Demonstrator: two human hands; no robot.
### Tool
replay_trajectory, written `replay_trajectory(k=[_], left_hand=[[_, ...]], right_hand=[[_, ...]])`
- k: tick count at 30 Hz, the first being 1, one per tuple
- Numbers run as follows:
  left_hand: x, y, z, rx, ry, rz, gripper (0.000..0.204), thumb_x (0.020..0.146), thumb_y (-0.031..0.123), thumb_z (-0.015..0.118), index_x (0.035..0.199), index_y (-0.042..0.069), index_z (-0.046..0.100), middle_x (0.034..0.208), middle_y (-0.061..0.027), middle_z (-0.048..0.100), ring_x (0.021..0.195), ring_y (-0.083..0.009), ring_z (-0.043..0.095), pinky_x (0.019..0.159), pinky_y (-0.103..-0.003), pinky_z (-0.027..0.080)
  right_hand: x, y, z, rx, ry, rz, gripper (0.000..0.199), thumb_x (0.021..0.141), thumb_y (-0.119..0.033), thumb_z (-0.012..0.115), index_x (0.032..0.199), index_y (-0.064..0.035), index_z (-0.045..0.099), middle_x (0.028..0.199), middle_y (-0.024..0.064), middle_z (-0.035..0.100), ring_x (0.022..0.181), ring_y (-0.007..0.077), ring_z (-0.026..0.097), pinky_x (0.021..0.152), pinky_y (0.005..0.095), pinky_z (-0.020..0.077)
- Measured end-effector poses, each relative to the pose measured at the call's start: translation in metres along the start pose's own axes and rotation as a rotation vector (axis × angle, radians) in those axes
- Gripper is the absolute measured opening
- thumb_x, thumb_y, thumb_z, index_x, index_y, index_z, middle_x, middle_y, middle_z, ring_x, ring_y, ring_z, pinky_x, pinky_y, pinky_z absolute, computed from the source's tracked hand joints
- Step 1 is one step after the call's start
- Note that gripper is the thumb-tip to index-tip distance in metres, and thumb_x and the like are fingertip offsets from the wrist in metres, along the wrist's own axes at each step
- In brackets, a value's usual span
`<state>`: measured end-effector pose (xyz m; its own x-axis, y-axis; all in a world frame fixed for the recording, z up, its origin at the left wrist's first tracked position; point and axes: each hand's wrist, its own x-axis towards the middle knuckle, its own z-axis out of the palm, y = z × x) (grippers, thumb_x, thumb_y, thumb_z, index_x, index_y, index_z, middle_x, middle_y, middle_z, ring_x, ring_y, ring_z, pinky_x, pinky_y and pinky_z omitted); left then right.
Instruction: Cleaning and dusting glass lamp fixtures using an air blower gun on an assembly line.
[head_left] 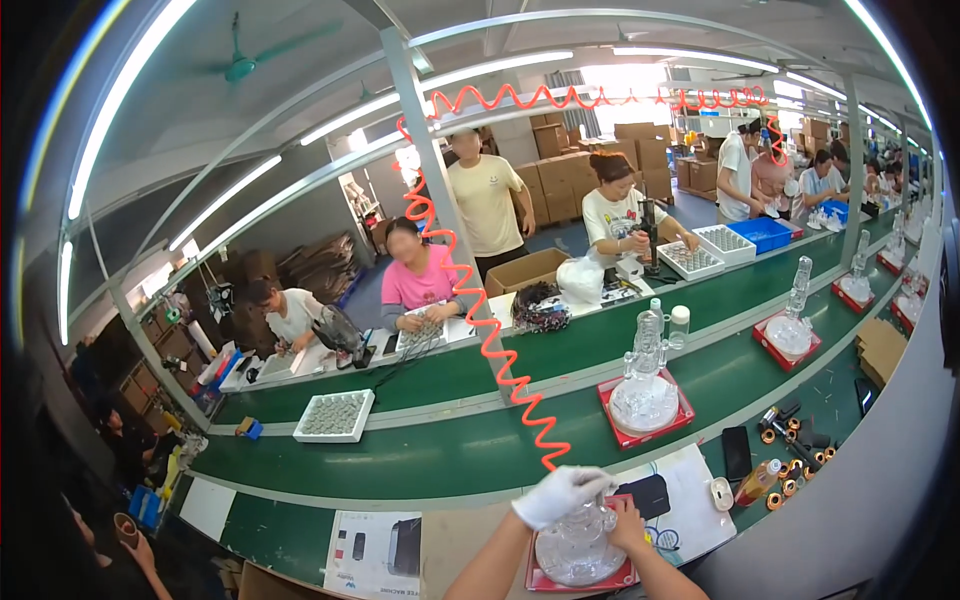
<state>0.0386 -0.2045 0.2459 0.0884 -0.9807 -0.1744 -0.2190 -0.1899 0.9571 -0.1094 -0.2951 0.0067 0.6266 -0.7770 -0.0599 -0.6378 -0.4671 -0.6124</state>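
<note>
At your bench's near edge lies a carton panel printed with dark lettering. To its right, the clear vessel sits in a red tray; your gloved left hand pinches its top, wrist angled inward. Your right hand curls at its side, grip unclear. Beyond, the green belt has open room.

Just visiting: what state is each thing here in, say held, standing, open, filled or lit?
Clear glass vessel at the front: standing on a red square tray
White-gloved left hand: closed at the vessel's top
Bare right hand: against the vessel's side
Red coiled hose: hanging, coils stretched
White rectangular tray: filled with small pieces
Brown cardboard box: open
White ceiling tube light: lit
</note>
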Motion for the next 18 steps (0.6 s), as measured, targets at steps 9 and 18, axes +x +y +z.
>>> replay_trajectory(k=[9,18], left_hand=[[-0.016,-0.063,0.059,-0.138,0.709,0.643,0.055,0.069,0.011,0.085,0.114,0.004,0.053,0.093,-0.0070,0.067,0.084,-0.0140,0.067,0.077,-0.029,0.055],[-0.027,-0.035,0.047,-0.215,0.751,0.419,0.049,0.071,0.009,0.083,0.112,0.004,0.055,0.087,-0.0079,0.067,0.078,-0.0145,0.067,0.072,-0.030,0.055]], right_hand=[[-0.005,0.011,0.008,-0.150,0.244,-0.079,0.072,0.065,-0.015,0.073,0.132,-0.0121,0.045,0.142,0.0262,0.033,0.128,0.0431,0.036,0.100,0.0525,0.0339],[-0.011,-0.012,-0.014,-0.083,-0.010,-0.031,0.072,0.066,-0.030,0.074,0.134,-0.0276,0.050,0.144,0.0247,0.031,0.124,0.0442,0.040,0.101,0.0514,0.0319]])
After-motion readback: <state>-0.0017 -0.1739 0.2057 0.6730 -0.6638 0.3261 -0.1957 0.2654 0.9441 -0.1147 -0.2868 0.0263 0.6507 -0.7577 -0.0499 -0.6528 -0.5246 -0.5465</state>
